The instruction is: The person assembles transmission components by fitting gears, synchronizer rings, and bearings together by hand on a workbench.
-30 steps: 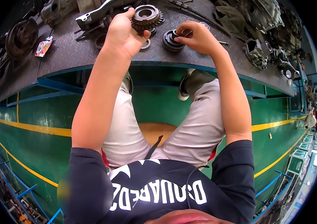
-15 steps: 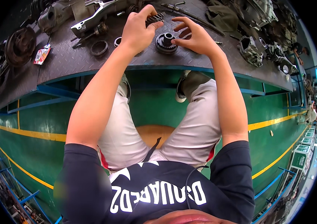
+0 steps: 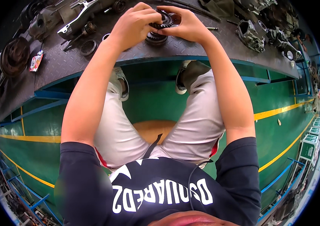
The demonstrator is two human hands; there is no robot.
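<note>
A dark toothed gear (image 3: 166,19) is held between my two hands over the metal bench. My left hand (image 3: 135,25) grips its left side, fingers curled over the rim. On the other side my right hand (image 3: 188,25) closes round the edge with thumb and fingers. Directly below is a round gear hub assembly (image 3: 156,39), partly hidden by the gear and my fingers. Whether the gear touches the hub, I cannot tell. Left of my left wrist lie a dark toothed ring (image 3: 88,48) and a light ring (image 3: 106,37), the latter partly covered.
A toothed shaft (image 3: 86,30) and a housing with a pale edge (image 3: 77,19) lie left. Farther left are a small red-and-white packet (image 3: 36,61) and a large rusty drum (image 3: 15,56). A long shaft (image 3: 194,8) lies behind; an open metal casing (image 3: 251,37) stands right.
My left hand has brought the gear over the hub assembly. My right hand, formerly apart beside the hub, has risen and taken hold of the gear. The whole view has shifted slightly.
</note>
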